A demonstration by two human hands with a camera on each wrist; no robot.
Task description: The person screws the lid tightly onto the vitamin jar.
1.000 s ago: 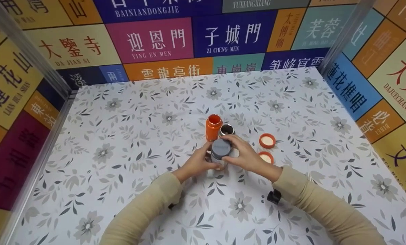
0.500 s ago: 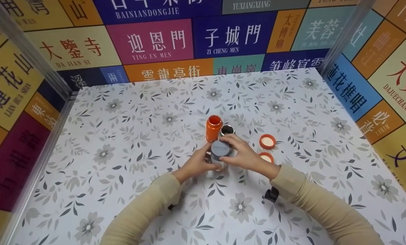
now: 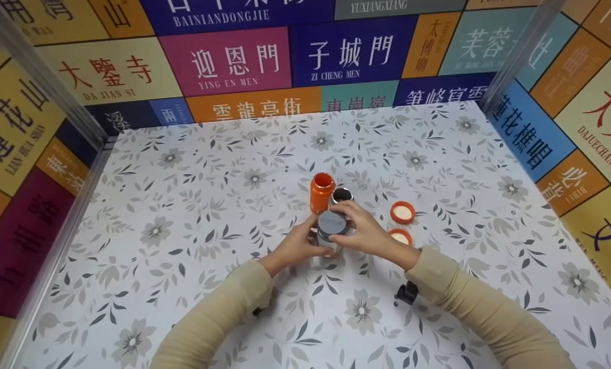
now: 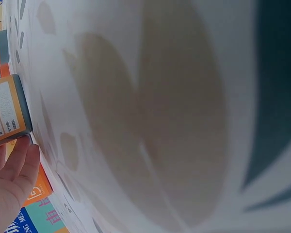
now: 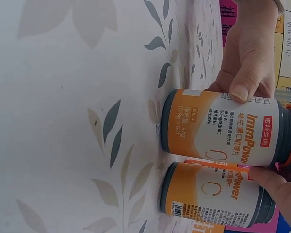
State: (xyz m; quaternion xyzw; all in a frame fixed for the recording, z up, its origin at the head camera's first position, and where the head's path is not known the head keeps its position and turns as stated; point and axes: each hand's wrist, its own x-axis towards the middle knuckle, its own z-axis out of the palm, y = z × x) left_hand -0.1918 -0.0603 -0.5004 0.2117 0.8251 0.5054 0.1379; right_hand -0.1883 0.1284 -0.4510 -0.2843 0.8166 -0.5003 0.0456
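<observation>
My left hand [image 3: 296, 246] grips the body of a pill bottle [image 5: 220, 128] with an orange and white vitamin C label. My right hand [image 3: 365, 230] holds its grey screw cap [image 3: 332, 222] by the side, fingers at the far edge and thumb near. An orange rim shows at the cap in the right wrist view. Right behind stands a second labelled bottle [image 5: 211, 194], its mouth uncovered. Beside that one is an orange bottle [image 3: 321, 193], also without a cap. The left wrist view catches several fingers [image 4: 22, 167] against a labelled bottle [image 4: 9, 109].
Two orange caps [image 3: 402, 212] lie upside down on the table to the right of the bottles, pale liners up. A flower-patterned cloth [image 3: 223, 169] covers the table. Panels printed with large characters [image 3: 228, 61] stand round the back and sides.
My right hand has shifted slightly left and its wrist has turned a little, still on the grey cap. My left hand and the other bottles have stayed put.
</observation>
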